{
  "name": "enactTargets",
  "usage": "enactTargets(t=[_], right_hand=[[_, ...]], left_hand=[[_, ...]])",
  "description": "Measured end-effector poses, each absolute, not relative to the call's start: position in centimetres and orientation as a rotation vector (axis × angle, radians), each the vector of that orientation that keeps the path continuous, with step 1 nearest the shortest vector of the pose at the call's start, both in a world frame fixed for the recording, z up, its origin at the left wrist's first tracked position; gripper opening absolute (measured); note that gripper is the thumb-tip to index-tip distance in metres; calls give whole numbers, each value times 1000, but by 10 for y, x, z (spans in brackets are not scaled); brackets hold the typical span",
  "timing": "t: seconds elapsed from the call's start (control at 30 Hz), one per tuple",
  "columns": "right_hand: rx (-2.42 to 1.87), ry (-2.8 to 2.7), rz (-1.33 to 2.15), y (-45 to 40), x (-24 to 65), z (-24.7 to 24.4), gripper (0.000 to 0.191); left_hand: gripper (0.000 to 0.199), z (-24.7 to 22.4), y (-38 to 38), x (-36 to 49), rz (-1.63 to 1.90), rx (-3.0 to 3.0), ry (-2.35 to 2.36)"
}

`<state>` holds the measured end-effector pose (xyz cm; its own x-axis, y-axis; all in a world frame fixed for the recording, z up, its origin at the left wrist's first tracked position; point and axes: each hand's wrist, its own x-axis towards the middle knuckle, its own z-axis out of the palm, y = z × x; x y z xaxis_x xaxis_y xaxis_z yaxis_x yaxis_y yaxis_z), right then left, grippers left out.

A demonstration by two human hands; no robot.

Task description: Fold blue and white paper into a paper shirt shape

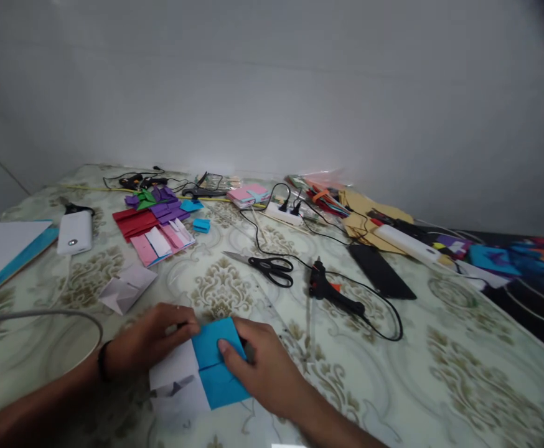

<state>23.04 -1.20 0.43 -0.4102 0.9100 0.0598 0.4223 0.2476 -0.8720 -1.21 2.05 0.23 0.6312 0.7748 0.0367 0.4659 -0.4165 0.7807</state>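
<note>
My right hand (pixel 262 364) pinches a blue folded paper (pixel 223 387), thumb on top and fingers behind its right edge. A white folded paper (pixel 181 373) lies against the blue one's left side; whether the two are joined I cannot tell. My left hand (pixel 167 333), with a dark band at the wrist, is closed on the top edge of the white paper, its fingertips beside the blue one. Just beyond the left hand lies another white folded paper (pixel 127 288). Black-handled scissors (pixel 269 269) and a black glue gun (pixel 330 289) lie farther off to the right.
Pink (pixel 162 241), red (pixel 134 223) and purple (pixel 169 211) folded papers lie at back left. A white power bank (pixel 75 232) lies at left. Cords run from a white power strip (pixel 284 213). A black phone-like slab (pixel 380 270) and tan paper pieces (pixel 375 214) lie at right.
</note>
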Motion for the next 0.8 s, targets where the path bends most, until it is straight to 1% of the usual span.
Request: enactTargets(t=[0.13, 0.37, 0.5, 0.57, 0.63, 0.67, 0.73, 0.8], right_hand=[[-1196, -1888, 1006, -13, 231, 6, 32], [-1249, -1783, 974, -11, 233, 2, 35], [-1314, -1637, 893, -4, 244, 1, 38], [-1341, -1563, 948, 2, 251, 1, 35], [-1350, -1590, 1066, 8, 254, 0, 26], [-1365, -1618, 1106, 11, 255, -1, 29], [-1397, -1653, 1150, 16, 255, -4, 46], [-1413, -1639, 1131, 19, 253, -8, 49]], left_hand=[[34, 7, 26, -17, 492, 2013, 979], [25, 7, 27, -23, 493, 1902, 1103], [24, 6, 29, -22, 684, 1722, 1171], [25, 2, 33, -22, 779, 1681, 1186], [27, -6, 37, -22, 796, 1717, 1197], [26, -11, 38, -22, 778, 1734, 1228], [20, -20, 39, -22, 816, 1740, 1296], [30, -24, 38, -21, 891, 1764, 1366]])
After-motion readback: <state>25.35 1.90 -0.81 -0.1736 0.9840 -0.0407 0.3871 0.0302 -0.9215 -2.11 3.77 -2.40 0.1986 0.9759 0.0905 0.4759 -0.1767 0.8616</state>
